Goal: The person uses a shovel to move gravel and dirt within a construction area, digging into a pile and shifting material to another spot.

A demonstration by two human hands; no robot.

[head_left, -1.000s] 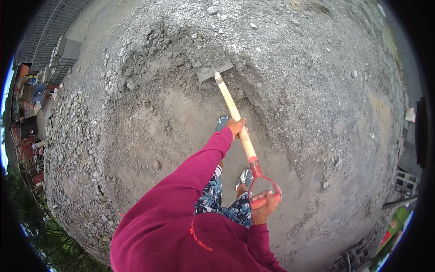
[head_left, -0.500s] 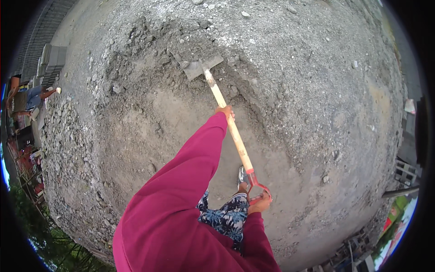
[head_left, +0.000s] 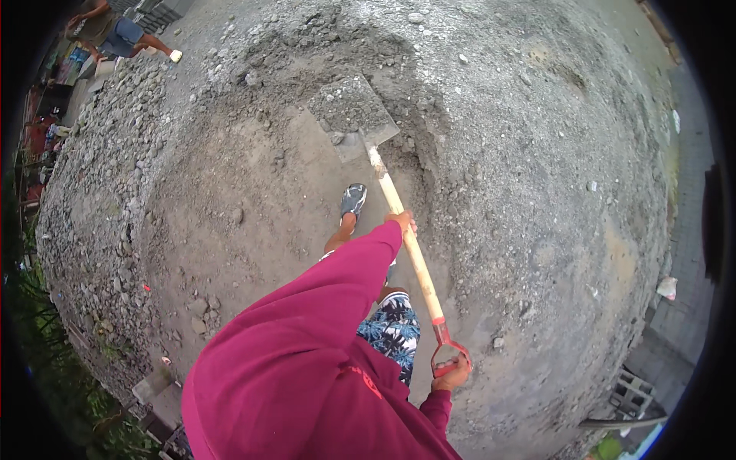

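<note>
A shovel (head_left: 418, 261) slants across the middle of the view, its wooden shaft running from the red D-shaped handle up to a flat square blade (head_left: 377, 126). Grey sand and gravel (head_left: 349, 105) lie heaped on the blade. My left hand (head_left: 401, 222) wraps round the shaft at mid-length. My right hand (head_left: 452, 373) is closed on the red handle near the lower edge. Beyond the blade spreads a dug-out patch of darker, damp gravel (head_left: 307, 57). My left foot in a dark patterned shoe (head_left: 353, 198) stands just left of the shaft.
Another person (head_left: 123, 34) in blue shorts is at the far upper left, near stacked grey blocks (head_left: 161, 11). Loose stones (head_left: 100, 165) cover the ground on the left. Hollow concrete blocks (head_left: 632, 395) stand at the lower right, and a whitish bag (head_left: 667, 288) lies on the right.
The blade has come out of the dug gravel and now carries a load. Both hands keep their grip on the shovel. My left foot has come into view, and the other person appears higher up.
</note>
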